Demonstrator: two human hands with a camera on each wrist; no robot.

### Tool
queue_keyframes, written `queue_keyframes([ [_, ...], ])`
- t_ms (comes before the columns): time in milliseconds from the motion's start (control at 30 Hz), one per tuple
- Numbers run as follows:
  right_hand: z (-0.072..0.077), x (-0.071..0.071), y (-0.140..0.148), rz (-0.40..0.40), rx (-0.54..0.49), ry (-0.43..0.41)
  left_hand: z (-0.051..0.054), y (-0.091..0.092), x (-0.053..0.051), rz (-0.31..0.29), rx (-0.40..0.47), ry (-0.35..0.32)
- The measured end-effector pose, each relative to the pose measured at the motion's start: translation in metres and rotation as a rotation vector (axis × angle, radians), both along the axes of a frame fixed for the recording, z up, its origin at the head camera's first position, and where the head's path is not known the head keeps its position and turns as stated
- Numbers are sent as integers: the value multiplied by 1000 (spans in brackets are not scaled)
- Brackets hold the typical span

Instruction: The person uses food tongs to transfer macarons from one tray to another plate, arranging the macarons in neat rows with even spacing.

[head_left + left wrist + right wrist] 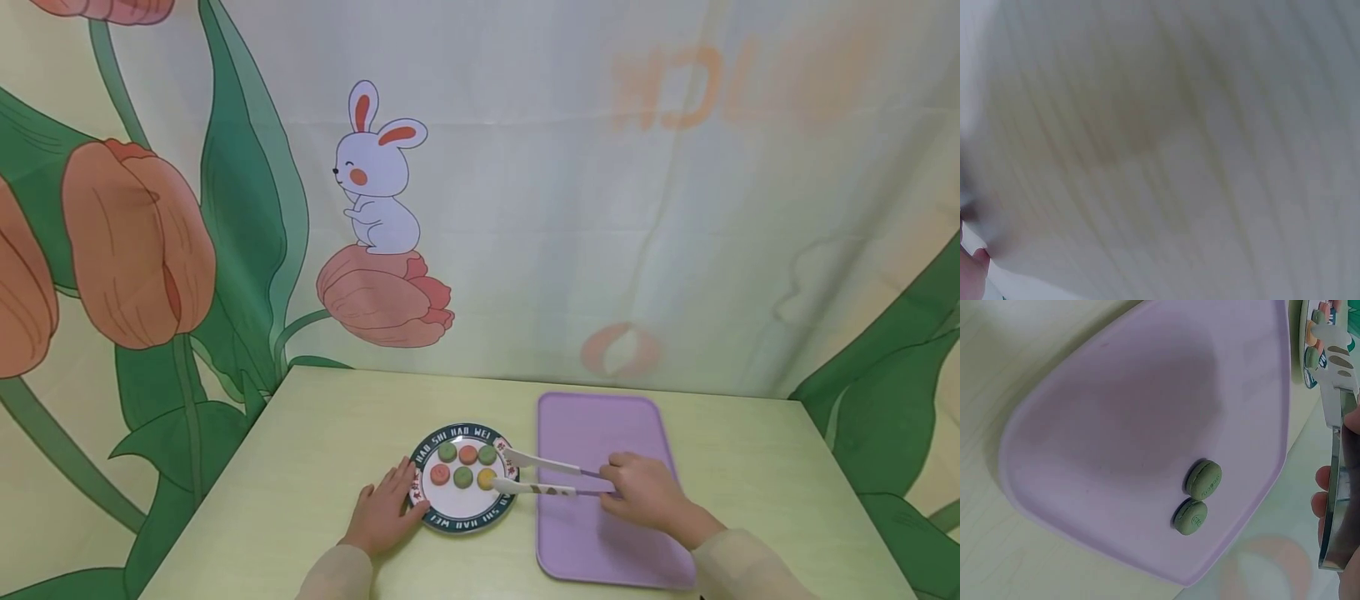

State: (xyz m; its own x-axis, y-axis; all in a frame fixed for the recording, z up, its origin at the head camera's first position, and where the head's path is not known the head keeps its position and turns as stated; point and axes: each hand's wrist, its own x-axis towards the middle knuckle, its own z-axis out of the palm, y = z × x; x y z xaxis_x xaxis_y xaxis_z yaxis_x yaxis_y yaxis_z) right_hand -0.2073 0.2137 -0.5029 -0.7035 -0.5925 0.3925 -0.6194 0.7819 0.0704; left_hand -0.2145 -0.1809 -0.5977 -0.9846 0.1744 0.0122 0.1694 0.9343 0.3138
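– So, R hand?
– Fingers gripping tongs, tips over plate, nr yellow macaron.
– L hand?
– Fingers out straight, touching plate rim.
– Purple tray?
– Under R hand, on bench, w/ 2 green macarons.

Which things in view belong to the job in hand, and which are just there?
Job: tongs in the right hand; plate, left hand at its rim; six macarons on it; purple tray; two green macarons on the tray.

Background: table; printed backdrop.
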Motion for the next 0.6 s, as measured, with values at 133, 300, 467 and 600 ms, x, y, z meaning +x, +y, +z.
queue_keyframes([
  [133, -1, 0, 3, 1, -5, 0, 0, 0, 0, 3, 2, -3],
  [300, -1, 1, 8, 18, -22, 26, 0, 0, 0, 2, 0, -4],
  [467, -2, 5, 15, 6, -33, 36, -2, 0, 0, 0, 1, -3],
  [600, -3, 7, 20, -14, -21, 3, -3, -1, -1, 1, 0, 0],
])
